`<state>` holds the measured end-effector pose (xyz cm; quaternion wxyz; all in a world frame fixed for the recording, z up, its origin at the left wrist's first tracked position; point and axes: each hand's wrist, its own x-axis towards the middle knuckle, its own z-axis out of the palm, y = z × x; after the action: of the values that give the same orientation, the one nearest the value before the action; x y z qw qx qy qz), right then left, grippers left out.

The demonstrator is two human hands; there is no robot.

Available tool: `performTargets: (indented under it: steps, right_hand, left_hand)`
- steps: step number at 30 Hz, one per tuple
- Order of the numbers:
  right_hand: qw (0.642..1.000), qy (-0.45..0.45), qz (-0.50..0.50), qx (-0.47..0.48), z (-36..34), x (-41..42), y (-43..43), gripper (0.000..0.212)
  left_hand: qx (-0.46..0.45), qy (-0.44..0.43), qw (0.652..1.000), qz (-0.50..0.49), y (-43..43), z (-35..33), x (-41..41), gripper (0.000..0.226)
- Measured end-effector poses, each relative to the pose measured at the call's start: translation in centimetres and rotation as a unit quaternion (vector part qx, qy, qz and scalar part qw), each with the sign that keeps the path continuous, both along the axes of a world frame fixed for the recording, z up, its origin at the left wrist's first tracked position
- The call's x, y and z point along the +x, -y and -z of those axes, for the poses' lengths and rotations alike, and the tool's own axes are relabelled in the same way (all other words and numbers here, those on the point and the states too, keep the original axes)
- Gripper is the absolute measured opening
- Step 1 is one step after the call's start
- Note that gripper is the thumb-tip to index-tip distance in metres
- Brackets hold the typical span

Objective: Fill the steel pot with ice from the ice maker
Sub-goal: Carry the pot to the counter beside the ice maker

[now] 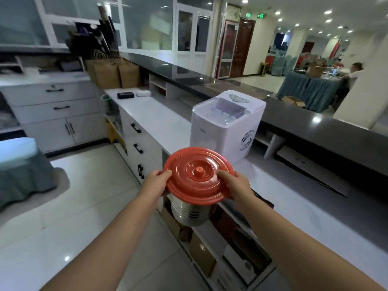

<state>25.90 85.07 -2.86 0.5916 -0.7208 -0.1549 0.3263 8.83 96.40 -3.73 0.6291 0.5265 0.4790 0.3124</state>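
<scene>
A steel pot (190, 213) with a round red plastic lid (197, 175) hangs in the air in front of me, just off the white counter's edge. My left hand (156, 182) grips its left rim and my right hand (236, 186) grips its right rim, thumbs on top of the lid. Behind the pot, the white ice maker (227, 122) stands on the white counter (159, 120), its clear top lid closed and its fan vent facing right. The pot's inside is hidden by the lid.
A raised dark bar top (294, 114) runs behind the ice maker. Drawers with black handles (137, 148) sit below the counter at left, open shelves with boxes (201, 257) below the pot. Brown paper bags (114, 73) stand far back. A person sits at a far right table.
</scene>
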Motion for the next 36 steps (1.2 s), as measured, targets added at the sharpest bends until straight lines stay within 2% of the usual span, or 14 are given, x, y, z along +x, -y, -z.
performTargets:
  steps: [5,11,16,22,29,36]
  right_hand:
    - [0.999,-0.001,-0.040,0.000,0.6,-0.2,-6.4,0.013]
    - [0.996,-0.022,-0.092,0.007,0.7,1.0,-15.1,0.035]
    - [0.991,-0.023,-0.129,0.016,0.5,2.4,-22.2,0.034]
    - [0.986,-0.006,-0.165,0.012,1.1,3.6,-30.0,0.042]
    - [0.990,0.005,-0.143,0.008,1.3,3.3,-37.1,0.037]
    - [0.997,-0.009,-0.070,0.013,1.4,2.1,-43.8,0.035]
  left_hand:
    - [-0.024,0.008,0.998,-0.051,-4.9,0.8,-1.0,0.013]
    - [-0.009,-0.012,0.996,-0.084,-12.5,0.5,-0.6,0.015]
    - [-0.005,-0.010,0.993,-0.114,-18.8,0.0,0.3,0.015]
    - [-0.003,-0.006,0.990,-0.142,-25.0,-0.2,0.5,0.008]
    - [-0.013,-0.015,0.992,-0.127,-32.9,0.1,0.4,0.015]
    - [-0.016,-0.015,0.998,-0.051,-42.3,0.2,0.5,0.016]
